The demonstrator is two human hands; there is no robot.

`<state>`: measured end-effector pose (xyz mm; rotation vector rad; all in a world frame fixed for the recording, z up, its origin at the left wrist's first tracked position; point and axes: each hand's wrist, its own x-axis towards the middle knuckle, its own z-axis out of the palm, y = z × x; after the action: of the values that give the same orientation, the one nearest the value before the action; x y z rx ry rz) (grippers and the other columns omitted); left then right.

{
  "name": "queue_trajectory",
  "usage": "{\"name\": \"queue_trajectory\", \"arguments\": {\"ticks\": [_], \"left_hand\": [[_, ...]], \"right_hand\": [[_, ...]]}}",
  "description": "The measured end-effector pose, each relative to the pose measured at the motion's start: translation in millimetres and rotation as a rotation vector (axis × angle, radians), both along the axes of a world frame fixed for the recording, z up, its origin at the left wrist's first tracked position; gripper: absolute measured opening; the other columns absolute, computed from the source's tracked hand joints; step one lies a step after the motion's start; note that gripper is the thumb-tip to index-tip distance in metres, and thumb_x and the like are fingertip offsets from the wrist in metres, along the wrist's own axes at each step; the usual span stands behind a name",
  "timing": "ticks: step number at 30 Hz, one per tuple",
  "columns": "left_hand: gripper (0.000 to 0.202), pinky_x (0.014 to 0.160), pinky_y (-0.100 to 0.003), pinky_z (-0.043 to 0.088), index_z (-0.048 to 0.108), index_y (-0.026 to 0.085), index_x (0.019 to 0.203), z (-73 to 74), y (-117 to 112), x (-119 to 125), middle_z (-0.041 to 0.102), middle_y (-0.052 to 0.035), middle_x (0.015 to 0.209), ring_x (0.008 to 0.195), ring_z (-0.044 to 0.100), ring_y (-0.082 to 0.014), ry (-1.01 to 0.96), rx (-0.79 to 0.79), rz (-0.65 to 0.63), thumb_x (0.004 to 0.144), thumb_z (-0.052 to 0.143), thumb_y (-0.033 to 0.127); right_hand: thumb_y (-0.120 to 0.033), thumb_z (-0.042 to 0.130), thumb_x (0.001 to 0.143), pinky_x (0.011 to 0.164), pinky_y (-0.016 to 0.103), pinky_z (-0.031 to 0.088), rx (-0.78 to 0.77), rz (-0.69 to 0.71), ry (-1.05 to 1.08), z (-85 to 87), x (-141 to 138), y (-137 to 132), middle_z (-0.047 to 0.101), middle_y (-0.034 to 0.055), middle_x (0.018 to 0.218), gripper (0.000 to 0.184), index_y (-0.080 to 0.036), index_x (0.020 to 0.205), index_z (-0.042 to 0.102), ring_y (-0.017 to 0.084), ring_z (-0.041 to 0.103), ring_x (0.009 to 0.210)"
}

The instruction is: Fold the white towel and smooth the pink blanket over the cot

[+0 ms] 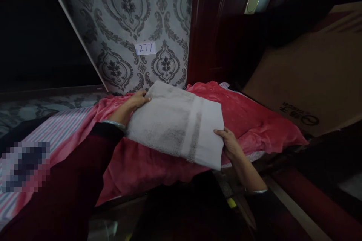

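Note:
A folded white and grey cloth (pixel 172 120) with a pale band and darker patterned patches spans the space between my hands. At its upper left corner my left hand (pixel 138 101) grips the edge, thumb on top. My right hand (pixel 227 141) pinches the plain white right edge, with the thumb on the upper face and the fingers underneath, mostly hidden. Beneath the cloth a red plush blanket (pixel 243 109) is spread out; I cannot tell whether the cloth rests on it or is held just above.
Striped fabric (pixel 65 120) shows at the left under the blanket. A large cardboard box (pixel 311 71) stands at the right. A dark screen (pixel 42 34) is at the upper left. Behind are patterned wallpaper (pixel 124 3) with a paper label (pixel 145 48) and a dark red door (pixel 215 26).

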<state>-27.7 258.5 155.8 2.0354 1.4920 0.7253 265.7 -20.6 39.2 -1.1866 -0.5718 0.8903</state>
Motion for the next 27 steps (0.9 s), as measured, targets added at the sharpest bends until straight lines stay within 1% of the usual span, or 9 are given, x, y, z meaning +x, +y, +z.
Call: {"name": "queue_trajectory", "arguments": {"ticks": [4,6,9,11,13,17,21,24,27], "left_hand": [[0.024,0.082,-0.035,0.059,0.073,0.013,0.099,-56.5,-20,-2,0.077,-0.0087,0.093,0.092,0.073,-0.0277,0.275,-0.093,0.021,0.077,0.065,0.020],[0.032,0.088,-0.038,0.058,0.072,0.012,0.108,-74.2,-25,-4,0.077,-0.0131,0.102,0.100,0.072,-0.0303,0.307,-0.093,0.047,0.080,0.062,0.020],[0.050,0.103,-0.041,0.052,0.062,0.010,0.134,-79.8,-26,-1,0.068,-0.0191,0.133,0.125,0.063,-0.0328,0.346,-0.032,0.044,0.088,0.056,0.027],[0.061,0.116,-0.044,0.041,0.051,0.009,0.148,-78.2,-28,8,0.053,-0.0210,0.153,0.143,0.048,-0.0343,0.414,0.112,-0.029,0.093,0.053,0.035],[0.066,0.124,-0.049,0.029,0.043,0.011,0.155,-80.5,-34,21,0.039,-0.0186,0.164,0.153,0.032,-0.0347,0.511,0.266,-0.152,0.097,0.049,0.042],[0.064,0.127,-0.055,0.018,0.039,0.020,0.160,-101.5,-54,42,0.030,-0.0117,0.170,0.158,0.021,-0.0348,0.659,0.283,-0.322,0.102,0.041,0.046],[0.064,0.127,-0.055,0.018,0.038,0.022,0.161,-117.3,-63,44,0.030,-0.0104,0.170,0.157,0.023,-0.0365,0.666,0.279,-0.310,0.104,0.036,0.050],[0.063,0.127,-0.055,0.019,0.039,0.023,0.160,-117.3,-62,41,0.031,-0.0096,0.169,0.157,0.023,-0.0358,0.655,0.276,-0.309,0.104,0.036,0.051],[0.063,0.127,-0.056,0.018,0.040,0.024,0.160,-115.1,-62,41,0.031,-0.0099,0.169,0.157,0.023,-0.0359,0.644,0.279,-0.309,0.104,0.036,0.052]], "right_hand": [[-0.034,0.077,0.053,0.060,0.029,0.052,-0.168,0.065,-0.041,-34.9,5,11,0.075,0.0030,0.074,0.034,-0.019,0.082,0.068,0.020,0.065,0.064],[-0.031,0.075,0.058,0.062,0.030,0.054,-0.213,0.120,-0.062,-42.2,10,13,0.076,0.0048,0.079,0.031,-0.019,0.086,0.069,0.021,0.067,0.068],[-0.031,0.075,0.066,0.066,0.031,0.057,-0.282,0.153,-0.075,-40.9,19,18,0.077,0.0075,0.083,0.026,-0.019,0.089,0.069,0.023,0.071,0.074],[-0.035,0.076,0.072,0.067,0.034,0.058,-0.311,0.142,-0.092,-38.6,23,25,0.077,0.0091,0.082,0.025,-0.019,0.089,0.068,0.025,0.072,0.077],[-0.040,0.076,0.074,0.068,0.036,0.059,-0.307,0.115,-0.134,-39.4,21,33,0.076,0.0103,0.083,0.028,-0.018,0.090,0.067,0.027,0.072,0.077],[-0.037,0.072,0.074,0.072,0.036,0.058,-0.279,-0.010,-0.328,-50.4,14,44,0.077,0.0115,0.096,0.034,-0.016,0.101,0.066,0.025,0.072,0.081],[-0.032,0.064,0.079,0.084,0.039,0.058,-0.326,-0.091,-0.566,-53.6,13,40,0.076,0.0141,0.109,0.044,-0.012,0.119,0.064,0.026,0.071,0.094],[-0.028,0.061,0.084,0.098,0.048,0.053,-0.450,-0.171,-0.880,-39.0,12,35,0.072,0.0195,0.122,0.065,-0.009,0.145,0.050,0.032,0.067,0.111],[-0.033,0.056,0.092,0.111,0.055,0.042,-0.428,-0.215,-1.259,-17.8,-2,38,0.052,0.0243,0.150,0.077,-0.011,0.161,0.029,0.037,0.050,0.138]]}}
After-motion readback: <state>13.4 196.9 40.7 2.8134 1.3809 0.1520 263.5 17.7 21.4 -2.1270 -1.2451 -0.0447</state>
